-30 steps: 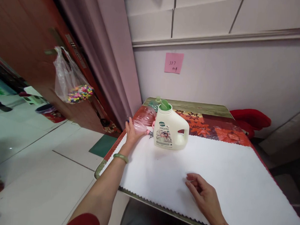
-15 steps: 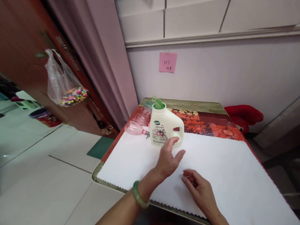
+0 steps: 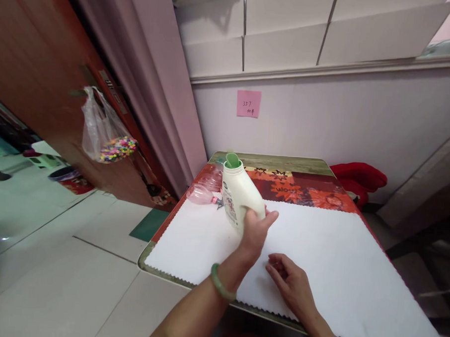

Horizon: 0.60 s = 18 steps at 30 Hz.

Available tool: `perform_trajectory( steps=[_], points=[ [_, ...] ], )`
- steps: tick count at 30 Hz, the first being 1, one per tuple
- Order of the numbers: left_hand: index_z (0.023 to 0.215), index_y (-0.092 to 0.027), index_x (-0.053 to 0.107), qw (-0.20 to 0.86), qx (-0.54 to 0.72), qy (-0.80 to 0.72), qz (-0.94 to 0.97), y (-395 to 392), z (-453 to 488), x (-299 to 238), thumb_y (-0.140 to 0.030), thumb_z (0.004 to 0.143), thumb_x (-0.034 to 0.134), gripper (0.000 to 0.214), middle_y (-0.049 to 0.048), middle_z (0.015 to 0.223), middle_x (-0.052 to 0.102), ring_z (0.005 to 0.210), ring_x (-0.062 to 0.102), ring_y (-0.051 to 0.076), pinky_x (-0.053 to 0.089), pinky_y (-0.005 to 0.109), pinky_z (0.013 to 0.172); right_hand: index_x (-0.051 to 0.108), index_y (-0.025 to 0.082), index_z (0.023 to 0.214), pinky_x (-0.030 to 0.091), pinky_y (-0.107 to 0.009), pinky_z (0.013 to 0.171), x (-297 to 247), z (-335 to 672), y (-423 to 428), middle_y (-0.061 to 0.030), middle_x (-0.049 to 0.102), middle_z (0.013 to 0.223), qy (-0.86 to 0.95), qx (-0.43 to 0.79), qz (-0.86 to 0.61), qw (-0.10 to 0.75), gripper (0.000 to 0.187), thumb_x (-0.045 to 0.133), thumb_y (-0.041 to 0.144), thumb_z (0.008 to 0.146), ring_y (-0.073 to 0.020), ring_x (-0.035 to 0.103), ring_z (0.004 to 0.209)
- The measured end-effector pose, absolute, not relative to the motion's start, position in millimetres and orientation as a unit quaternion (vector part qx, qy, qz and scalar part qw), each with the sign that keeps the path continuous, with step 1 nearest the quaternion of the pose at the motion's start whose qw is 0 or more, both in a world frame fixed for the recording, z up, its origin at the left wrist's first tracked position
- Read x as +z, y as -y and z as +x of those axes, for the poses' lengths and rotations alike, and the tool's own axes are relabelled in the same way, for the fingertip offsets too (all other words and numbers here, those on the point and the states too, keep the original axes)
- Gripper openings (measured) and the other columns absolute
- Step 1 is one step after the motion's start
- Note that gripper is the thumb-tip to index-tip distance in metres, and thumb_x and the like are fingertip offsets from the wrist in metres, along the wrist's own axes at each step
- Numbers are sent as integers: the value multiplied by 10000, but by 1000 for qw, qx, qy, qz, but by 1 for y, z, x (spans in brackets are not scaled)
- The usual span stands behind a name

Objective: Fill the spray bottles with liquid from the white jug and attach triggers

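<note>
My left hand (image 3: 255,234), with a green bangle at the wrist, is closed round the handle side of a cream detergent bottle (image 3: 241,193); its fingers are partly hidden behind the handle and the thumb sticks out to the right. The bottle is turned so that its label faces left, and it leans a little. It has no cap on, and a green spout (image 3: 233,160) shows in its mouth. Near the table's front edge, my right hand (image 3: 292,285) rests over a white mat (image 3: 336,263), fingers loosely curled, thumb apart, nothing visible in it.
Behind the bottle on the left lies a clear pink plastic bottle (image 3: 200,194) with a dark nozzle. The table's patterned top (image 3: 289,188) shows at the back, against the wall. A plastic bag of colourful beads (image 3: 117,149) hangs from the door handle. Something red (image 3: 358,182) is beyond the right edge.
My left hand has moved forward and taken hold of the bottle, which has turned and tilted. My right hand has hardly moved. The view has shifted slightly.
</note>
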<state>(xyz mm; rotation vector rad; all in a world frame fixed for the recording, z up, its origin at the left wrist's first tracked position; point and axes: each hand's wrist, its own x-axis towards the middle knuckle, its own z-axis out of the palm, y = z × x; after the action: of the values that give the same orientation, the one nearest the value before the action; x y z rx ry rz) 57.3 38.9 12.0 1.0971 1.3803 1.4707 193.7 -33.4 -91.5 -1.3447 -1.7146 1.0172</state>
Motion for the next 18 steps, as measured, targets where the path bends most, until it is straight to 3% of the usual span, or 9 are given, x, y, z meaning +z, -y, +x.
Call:
perform_trajectory(
  steps=[4,11,18],
  points=[
    [778,-153,639,352,577,-617,404,8,10,14,-465,725,745,334,9,602,591,555,542,159,443,291,543,680,220,1066,573,-316,731,-95,193,33,-54,752,880,662,400,-518,365,348,612,527,916,-205,708,759],
    [713,-190,636,97,605,-699,369,17,-122,27,-311,581,737,205,-48,636,564,663,482,145,384,255,605,663,228,1071,567,-337,750,-99,194,33,-58,743,893,661,412,-515,358,339,597,529,929,-207,703,772],
    [735,-188,591,57,617,-683,387,-2,-206,10,-287,533,707,254,-64,632,543,610,464,126,395,250,569,669,231,1077,572,-328,751,-101,194,34,-59,753,920,665,399,-518,360,337,598,526,930,-206,712,788]
  ],
)
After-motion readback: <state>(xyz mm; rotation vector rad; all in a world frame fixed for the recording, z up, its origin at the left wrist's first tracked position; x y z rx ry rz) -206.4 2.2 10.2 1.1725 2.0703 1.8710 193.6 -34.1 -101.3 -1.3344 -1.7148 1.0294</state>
